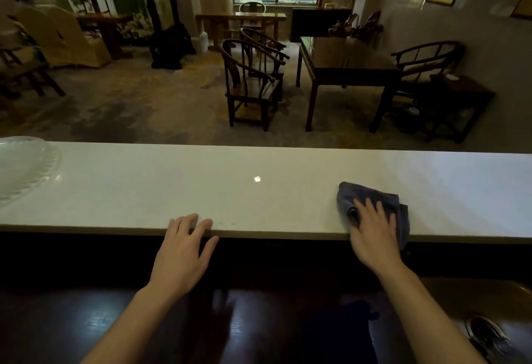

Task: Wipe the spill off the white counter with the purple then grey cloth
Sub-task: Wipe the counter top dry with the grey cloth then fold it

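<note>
A long white counter point(259, 191) runs across the view in front of me. A crumpled grey-blue cloth point(371, 195) lies at its near edge on the right, one corner hanging over the front. My right hand point(371, 231) lies flat on top of this cloth with fingers spread, pressing it down. My left hand point(184, 248) rests on the counter's front edge near the middle, fingers apart, holding nothing. No purple cloth is in view. A small bright glint point(257, 179) shows on the counter; I cannot tell whether any spill is there.
A clear glass dish point(23, 168) sits on the counter's far left end. A dark glossy lower surface point(259, 329) lies below the counter, with a metal object point(486, 332) at bottom right. Beyond the counter stand wooden chairs point(250, 84) and a dark table point(345, 61).
</note>
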Tool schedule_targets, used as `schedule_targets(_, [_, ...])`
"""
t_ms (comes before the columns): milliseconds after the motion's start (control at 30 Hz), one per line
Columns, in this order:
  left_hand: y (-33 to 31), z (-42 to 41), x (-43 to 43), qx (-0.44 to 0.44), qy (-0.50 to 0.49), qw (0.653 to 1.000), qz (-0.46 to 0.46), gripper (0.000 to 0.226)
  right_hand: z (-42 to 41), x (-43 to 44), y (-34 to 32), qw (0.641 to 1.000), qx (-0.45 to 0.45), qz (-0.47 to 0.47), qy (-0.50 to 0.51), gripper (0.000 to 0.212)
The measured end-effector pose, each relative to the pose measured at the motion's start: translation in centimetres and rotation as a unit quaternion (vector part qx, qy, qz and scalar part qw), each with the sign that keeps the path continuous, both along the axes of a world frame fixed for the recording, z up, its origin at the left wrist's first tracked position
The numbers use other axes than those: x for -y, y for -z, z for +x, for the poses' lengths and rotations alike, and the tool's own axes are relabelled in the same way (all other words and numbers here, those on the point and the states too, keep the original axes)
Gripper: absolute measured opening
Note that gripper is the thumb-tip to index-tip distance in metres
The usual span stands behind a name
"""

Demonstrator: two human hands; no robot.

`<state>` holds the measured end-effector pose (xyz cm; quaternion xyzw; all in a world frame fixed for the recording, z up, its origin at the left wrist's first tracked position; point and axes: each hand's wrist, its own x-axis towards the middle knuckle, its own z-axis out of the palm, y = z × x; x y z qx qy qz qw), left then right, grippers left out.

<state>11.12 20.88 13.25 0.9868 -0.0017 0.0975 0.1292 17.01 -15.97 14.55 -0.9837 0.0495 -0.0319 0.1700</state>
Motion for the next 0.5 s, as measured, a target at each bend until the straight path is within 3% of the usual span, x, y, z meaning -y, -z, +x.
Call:
schedule_targets(67, [-0.1, 0.1, -0.1, 0.006, 0.005, 1.0, -0.007, 0.054, -0.2, -1.6, 1.5, 0.998, -0.005, -0.055, 0.014, 0.062])
schedule_targets(200, [0.0, 0.1, -0.2, 0.013, 0.011, 1.0, 0.016, 0.051, 0.2, -5.7, 1.8, 1.0, 0.01, -0.024, 0.002, 0.062])
schedule_targets(500, [0.4, 0.2, 0.1, 0.022, 0.009, 1.0, 0.002, 0.049, -0.6, -16.4, 1.4, 0.992, 0.008, -0.01, -0.128, 0.069])
